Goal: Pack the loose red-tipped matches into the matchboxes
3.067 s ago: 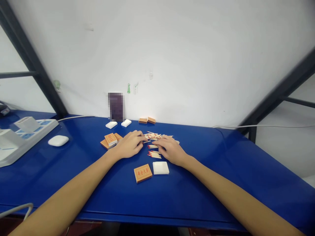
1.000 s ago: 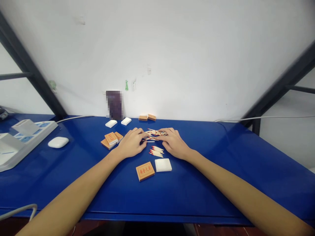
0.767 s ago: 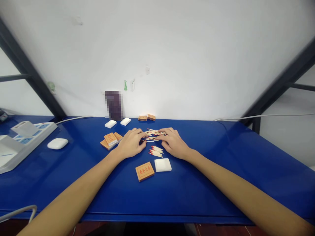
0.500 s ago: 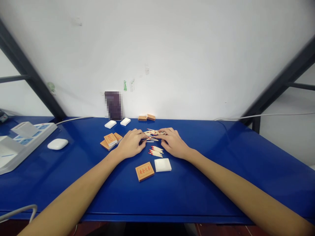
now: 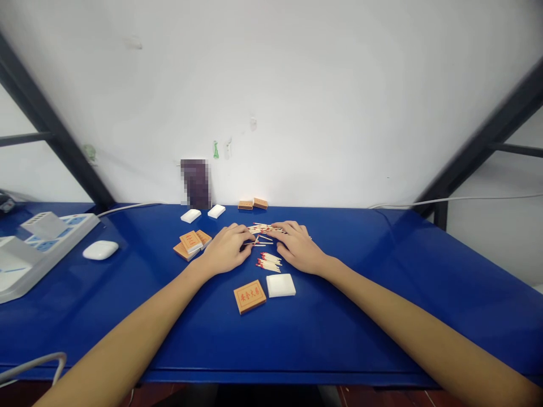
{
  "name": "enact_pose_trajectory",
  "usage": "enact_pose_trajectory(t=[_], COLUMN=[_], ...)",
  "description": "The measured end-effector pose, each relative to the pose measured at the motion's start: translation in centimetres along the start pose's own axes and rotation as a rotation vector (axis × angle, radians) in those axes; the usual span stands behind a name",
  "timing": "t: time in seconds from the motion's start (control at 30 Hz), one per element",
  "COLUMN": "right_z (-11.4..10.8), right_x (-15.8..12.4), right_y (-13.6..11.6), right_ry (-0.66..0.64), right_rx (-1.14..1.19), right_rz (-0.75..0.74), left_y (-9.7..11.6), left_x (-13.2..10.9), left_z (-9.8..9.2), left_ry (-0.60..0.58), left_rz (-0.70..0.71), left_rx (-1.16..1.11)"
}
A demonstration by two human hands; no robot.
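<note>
My left hand (image 5: 227, 249) rests at the left side of a loose heap of red-tipped matches (image 5: 259, 228). Its thumb and forefinger are curled close together around a match (image 5: 256, 240) at their tips. My right hand (image 5: 300, 247) lies over the heap's right side, fingers spread and thumb apart, the fingertips touching matches. Part of the heap is hidden under those fingers. Below, between the hands, a small neat bundle of matches (image 5: 270, 262) has its red heads to the left. Nearer me are an orange matchbox sleeve (image 5: 250, 297) and a white matchbox tray (image 5: 280, 285).
Several orange and white matchbox parts (image 5: 190, 243) lie left of my left hand. Two white trays (image 5: 216, 211) and two orange boxes (image 5: 245, 205) sit by the wall. A white earbud case (image 5: 100, 250) and a power strip (image 5: 70, 232) are on the left of the blue table (image 5: 339, 333).
The matches near my left fingertips have shifted, with one now tilted there. Both hands stay almost in place, and the matchboxes and the neat bundle have not moved.
</note>
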State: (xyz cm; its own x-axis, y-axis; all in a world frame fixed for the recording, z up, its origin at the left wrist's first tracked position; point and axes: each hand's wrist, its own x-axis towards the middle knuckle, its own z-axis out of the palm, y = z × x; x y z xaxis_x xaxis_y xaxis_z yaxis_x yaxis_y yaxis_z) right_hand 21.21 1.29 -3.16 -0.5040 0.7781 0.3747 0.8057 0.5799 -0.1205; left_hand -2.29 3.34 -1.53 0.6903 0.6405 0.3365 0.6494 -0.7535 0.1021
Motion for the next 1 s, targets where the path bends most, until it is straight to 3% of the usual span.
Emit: enact_pose_trajectory(t=[0.2, 0.43, 0.63, 1.0], right_z=[-0.08, -0.06, -0.08, 0.0], right_x=[-0.02, 0.0, 0.01, -0.02], right_y=[-0.25, -0.26, -0.27, -0.15], right_ry=[0.059, 0.011, 0.01, 0.037], right_rx=[-0.02, -0.063, -0.056, -0.029], right_rz=[-0.095, -0.181, -0.177, -0.127], left_y=[0.12, 0.33, 0.13, -0.15], left_x=[-0.01, 0.08, 0.04, 0.3], left_z=[-0.02, -0.43, -0.45, 0.25], left_ry=[0.01, -0.007, -0.051, -0.012], left_rz=[-0.014, 0.034, 0.078, 0.05], left_rx=[-0.01, -0.016, -0.051, -0.1])
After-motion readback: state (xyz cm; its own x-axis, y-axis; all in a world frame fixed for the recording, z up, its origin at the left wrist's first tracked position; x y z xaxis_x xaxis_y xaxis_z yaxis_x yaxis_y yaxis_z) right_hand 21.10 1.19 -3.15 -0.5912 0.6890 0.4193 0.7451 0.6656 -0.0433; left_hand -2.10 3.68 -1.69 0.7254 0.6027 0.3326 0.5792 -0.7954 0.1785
